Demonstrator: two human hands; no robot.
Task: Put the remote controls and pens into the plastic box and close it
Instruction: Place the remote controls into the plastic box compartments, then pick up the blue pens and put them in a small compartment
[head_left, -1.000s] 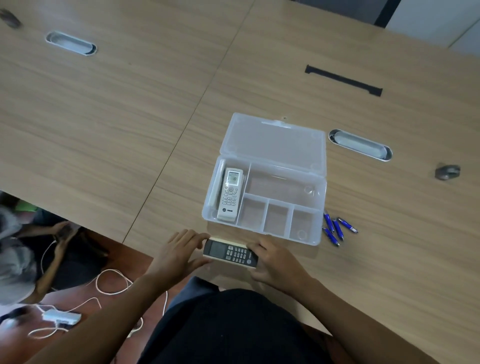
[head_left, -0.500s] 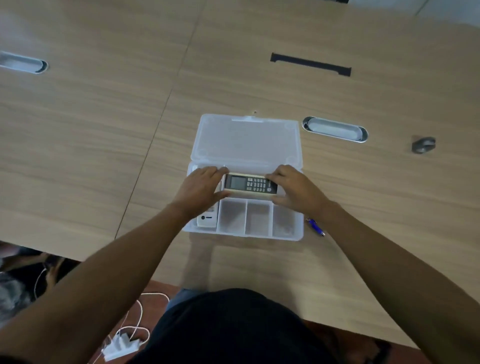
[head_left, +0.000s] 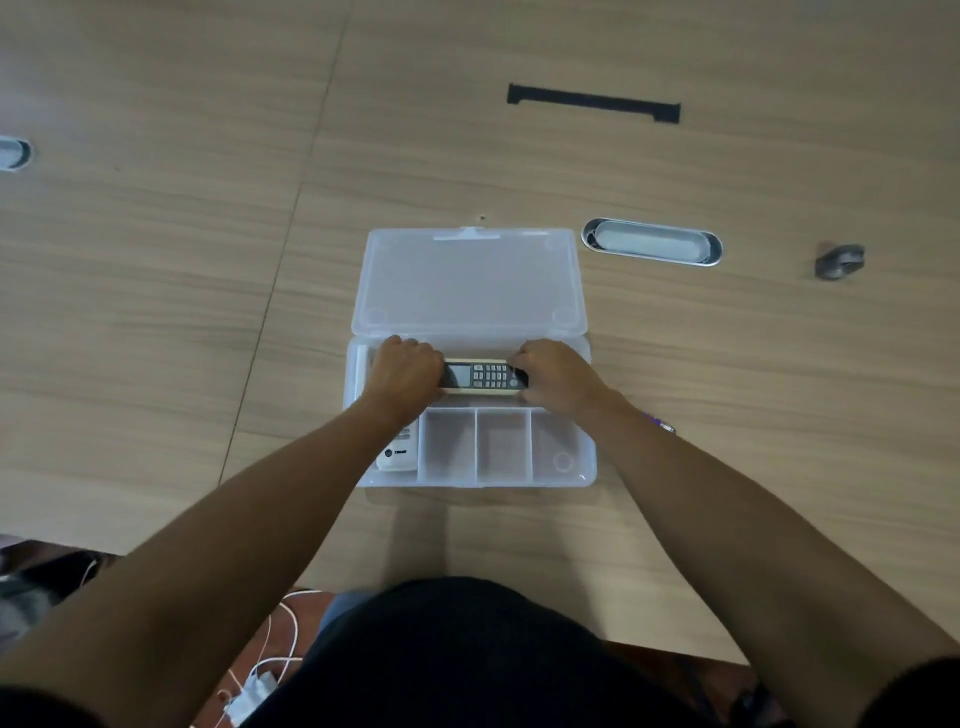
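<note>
Lying crosswise, long axis left to right, the dark keypad remote with cream edging (head_left: 483, 375) sits in the far compartment of the clear plastic box (head_left: 586, 467), pinched endwise between left hand (head_left: 408, 375) and right hand (head_left: 555, 376) fingers on the table (head_left: 156, 312).

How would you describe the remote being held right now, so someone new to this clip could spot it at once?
Find the clear plastic box lying open on the wooden table. Over its long rear compartment, the left hand and right hand each grip one end of the dark remote, which lies crosswise. Unlike the white remote lying lengthwise in the box's left compartment, it has a black face with a beige edge.
</note>
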